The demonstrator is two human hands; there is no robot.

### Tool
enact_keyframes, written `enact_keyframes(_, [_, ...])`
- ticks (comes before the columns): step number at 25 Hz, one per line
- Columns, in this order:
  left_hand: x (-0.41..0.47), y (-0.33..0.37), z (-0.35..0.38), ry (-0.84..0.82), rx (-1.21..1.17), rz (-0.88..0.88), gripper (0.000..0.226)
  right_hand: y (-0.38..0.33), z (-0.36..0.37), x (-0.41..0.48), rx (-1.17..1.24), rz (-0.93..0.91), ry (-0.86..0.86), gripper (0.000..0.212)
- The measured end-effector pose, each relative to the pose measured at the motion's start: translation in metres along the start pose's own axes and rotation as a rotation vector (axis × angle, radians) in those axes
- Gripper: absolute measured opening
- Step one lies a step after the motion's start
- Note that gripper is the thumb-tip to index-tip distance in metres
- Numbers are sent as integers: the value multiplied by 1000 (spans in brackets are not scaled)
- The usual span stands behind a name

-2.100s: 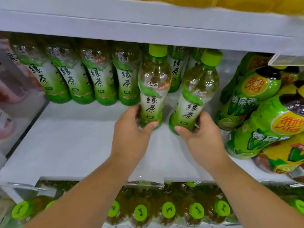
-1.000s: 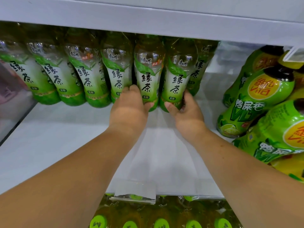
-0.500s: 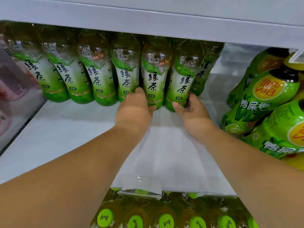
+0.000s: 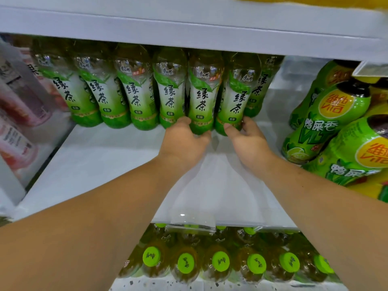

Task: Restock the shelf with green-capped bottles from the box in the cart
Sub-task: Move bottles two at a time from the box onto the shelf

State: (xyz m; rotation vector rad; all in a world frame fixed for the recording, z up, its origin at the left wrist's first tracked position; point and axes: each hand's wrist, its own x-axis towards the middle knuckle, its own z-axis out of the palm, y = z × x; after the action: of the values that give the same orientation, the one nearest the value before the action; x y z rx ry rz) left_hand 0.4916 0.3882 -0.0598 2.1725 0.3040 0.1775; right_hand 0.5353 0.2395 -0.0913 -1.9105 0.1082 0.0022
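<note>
A row of green tea bottles stands at the back of the white shelf (image 4: 94, 164), their caps hidden under the shelf above. My left hand (image 4: 184, 141) grips the base of one green tea bottle (image 4: 202, 95) in that row. Beside it, my right hand (image 4: 247, 141) grips the base of the neighbouring green tea bottle (image 4: 237, 95). Both bottles stand upright on the shelf, in line with the others.
Green and yellow lime drink bottles (image 4: 327, 114) crowd the shelf's right side. Pink-labelled bottles (image 4: 19, 106) fill the left. Several green-capped bottles (image 4: 218, 261) stand on the shelf below. The upper shelf edge (image 4: 189, 28) hangs low over the row.
Both hands pushed the two bottles from the shelf's front back into the row and stood them upright; in the last half second they hardly moved.
</note>
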Motion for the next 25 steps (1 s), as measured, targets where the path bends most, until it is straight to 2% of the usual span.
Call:
enact_keyframes(5, [-27, -6, -18, -171, -57, -51, 59, -7, -12, -41, 35, 91, -16, 21])
enact_keyframes(9, [-58, -12, -35, -301, -59, -98, 64, -22, -19, -93, 84, 207, -25, 43])
enact_keyframes(13, [-104, -13, -66, -455, -68, -165, 65, -42, -21, -158, 80, 338, -64, 48])
enact_keyframes(19, [-183, 10, -142, -677, -84, -203, 65, -96, -39, -267, 9, 466, -25, 56])
enact_keyframes(25, [-251, 55, -199, -737, -188, -247, 64, -144, -64, -365, 5, 515, 11, 57])
